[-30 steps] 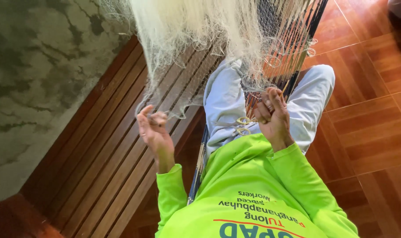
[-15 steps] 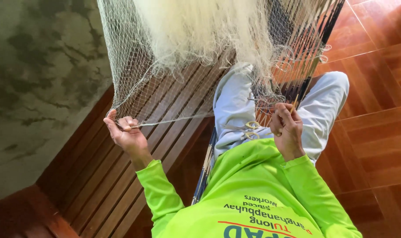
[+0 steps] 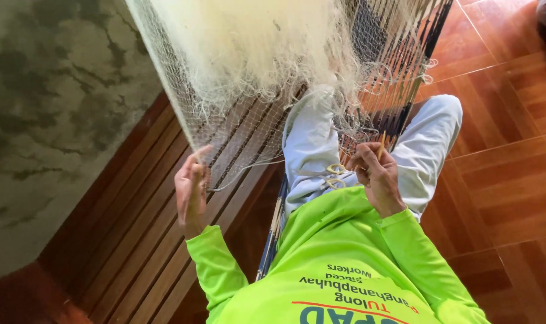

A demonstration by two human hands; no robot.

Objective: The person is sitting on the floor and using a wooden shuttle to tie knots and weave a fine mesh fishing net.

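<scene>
Net mending, mid-stitch: the left hand [image 3: 192,189] pinches the fishing net [image 3: 249,78] edge taut, while the right hand [image 3: 378,177] grips a yellow needle [image 3: 381,144]. Next likely needs steady tension.

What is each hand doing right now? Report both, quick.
Left hand: closed, pinching the edge of the pale fine-mesh fishing net.
Right hand: closed on a thin yellow netting needle.

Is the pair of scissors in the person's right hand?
No: the scissors lie on the lap, while the right hand grips a thin yellowish stick at the net.
</scene>
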